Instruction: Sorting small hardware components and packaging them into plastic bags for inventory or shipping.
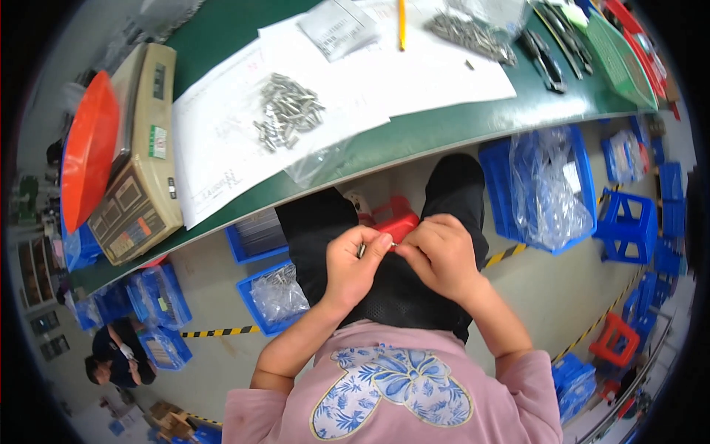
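Note:
Both of my hands meet above my lap, just off the table's near edge. My left hand (353,268) is closed, with a small metal part (361,251) showing between its fingers. Thumb and fingers pinched together, my right hand (446,255) almost touches the left thumb. A tiny silvery tip (395,245) shows between the two hands; what the right fingers hold is mostly hidden. On white paper sheets (214,126) lies a loose pile of small metal cylinders (288,109). A second metal heap (466,35) lies farther right by a plastic bag.
A beige scale (140,203) with a red pan (92,152) stands at the left. Pliers (545,65), a yellow pencil (401,26) and a green basket (620,63) are on the table. Blue bins (580,189) sit below; a red plastic object (397,214) is between my knees.

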{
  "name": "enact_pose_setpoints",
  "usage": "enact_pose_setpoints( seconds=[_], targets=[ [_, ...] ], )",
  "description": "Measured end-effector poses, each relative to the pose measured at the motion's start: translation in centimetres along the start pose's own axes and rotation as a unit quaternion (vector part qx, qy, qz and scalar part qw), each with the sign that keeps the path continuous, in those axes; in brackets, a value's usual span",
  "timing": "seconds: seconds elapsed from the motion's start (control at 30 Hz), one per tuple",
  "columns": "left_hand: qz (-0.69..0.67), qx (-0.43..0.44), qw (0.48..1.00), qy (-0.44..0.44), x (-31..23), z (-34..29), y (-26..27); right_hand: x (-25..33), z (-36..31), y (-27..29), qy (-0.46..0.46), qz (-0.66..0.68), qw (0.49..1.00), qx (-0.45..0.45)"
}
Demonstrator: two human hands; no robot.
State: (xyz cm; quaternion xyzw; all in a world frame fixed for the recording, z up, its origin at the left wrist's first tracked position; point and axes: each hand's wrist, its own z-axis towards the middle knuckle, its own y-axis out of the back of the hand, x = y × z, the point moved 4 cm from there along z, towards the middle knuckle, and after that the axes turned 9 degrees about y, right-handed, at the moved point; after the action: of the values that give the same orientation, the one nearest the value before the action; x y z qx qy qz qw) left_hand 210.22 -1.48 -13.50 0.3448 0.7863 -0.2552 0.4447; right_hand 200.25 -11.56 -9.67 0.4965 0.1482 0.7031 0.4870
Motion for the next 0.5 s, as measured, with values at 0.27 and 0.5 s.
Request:
enact_pose_setpoints(
  seconds=[0.27, 0.5],
  targets=[
    [-0.012, 0.001, 0.999, -0.040, 1.1, 0.8, -0.4, -0.1, -0.3, -0.4, -0.043, -0.032, 0.996, 0.072],
    [0.003, -0.013, 0.999, -0.049, 2.3, 1.7, -0.4, -0.5, -0.2, -0.7, -0.097, -0.015, 0.988, 0.116]
  ],
)
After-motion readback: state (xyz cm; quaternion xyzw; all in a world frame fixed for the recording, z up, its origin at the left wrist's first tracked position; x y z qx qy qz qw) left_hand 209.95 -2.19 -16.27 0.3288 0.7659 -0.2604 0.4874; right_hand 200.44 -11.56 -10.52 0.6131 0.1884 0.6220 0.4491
